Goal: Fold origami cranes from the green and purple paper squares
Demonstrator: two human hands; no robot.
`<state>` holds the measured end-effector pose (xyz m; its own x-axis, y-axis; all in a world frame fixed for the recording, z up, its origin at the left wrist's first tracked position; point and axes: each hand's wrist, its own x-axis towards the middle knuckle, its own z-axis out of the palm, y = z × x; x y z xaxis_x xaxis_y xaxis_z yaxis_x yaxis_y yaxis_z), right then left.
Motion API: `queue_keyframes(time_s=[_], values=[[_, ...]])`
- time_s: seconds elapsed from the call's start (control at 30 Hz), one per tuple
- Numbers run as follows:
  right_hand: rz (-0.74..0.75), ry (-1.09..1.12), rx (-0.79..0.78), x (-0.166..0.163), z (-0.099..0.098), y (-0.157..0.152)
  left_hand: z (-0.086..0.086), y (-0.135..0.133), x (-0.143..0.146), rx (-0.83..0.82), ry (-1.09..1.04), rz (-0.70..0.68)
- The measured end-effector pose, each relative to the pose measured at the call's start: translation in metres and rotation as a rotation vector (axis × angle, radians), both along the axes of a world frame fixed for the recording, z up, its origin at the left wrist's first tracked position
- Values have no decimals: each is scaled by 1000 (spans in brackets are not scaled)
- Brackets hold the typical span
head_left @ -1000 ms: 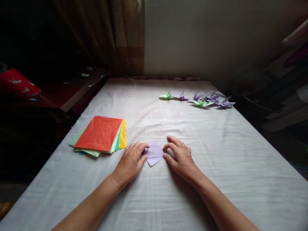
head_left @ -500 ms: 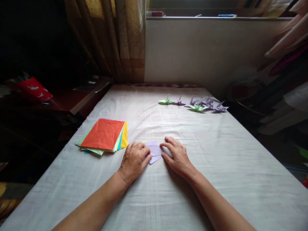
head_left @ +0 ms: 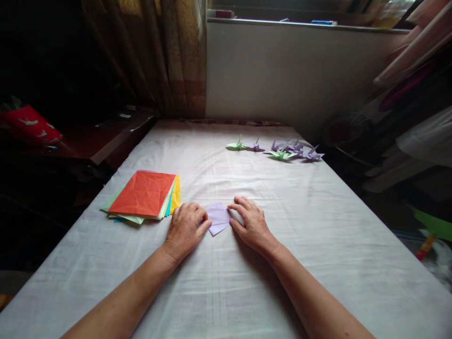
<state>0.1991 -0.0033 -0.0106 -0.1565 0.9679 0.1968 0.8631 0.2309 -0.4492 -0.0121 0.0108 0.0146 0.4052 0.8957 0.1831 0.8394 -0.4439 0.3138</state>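
A small folded piece of purple paper (head_left: 218,214) lies on the cloth between my two hands. One pointed flap shows at its near side, below a straight fold edge. My left hand (head_left: 187,227) is closed at the paper's left edge, its thumb and curled fingers on that edge; the parts under the fingers are hidden. At the opposite edge is my right hand (head_left: 250,223), its index finger and thumb apart with the tips touching or very near the paper. Its other fingers are loosely bent above the cloth.
A stack of coloured paper squares (head_left: 143,194), red on top, lies left of my left hand. Several green and purple paper cranes (head_left: 280,154) stand at the far right of the cloth-covered table (head_left: 169,301). A red container (head_left: 31,126) sits on a dark side table.
The whole view has shifted slightly, so everything appears a little further left. Both hands keep nearly the same places beside the purple paper, whose shape looks unchanged.
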Motion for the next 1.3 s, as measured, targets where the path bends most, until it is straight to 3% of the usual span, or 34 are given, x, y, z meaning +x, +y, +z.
queue_keyframes(time_s=[0.13,0.33,0.43,0.57,0.83,1.03,1.3], values=[[64,-46,-25,-2,10,8,-2,-2,-3,22,-15,-21],[416,-202,-104,-11,33,28,-4,-8,4,91,-45,-120],[495,-194,-108,-12,39,34,-3,-10,6,78,-50,-128],[461,-171,-62,-10,41,34,0,-10,5,93,-27,-160],[252,-88,-47,6,36,16,-1,-3,1,194,2,-299],[293,26,-20,19,27,-3,0,-7,4,181,-5,-288],[310,-12,120,21,14,0,-1,-14,8,200,53,-271]])
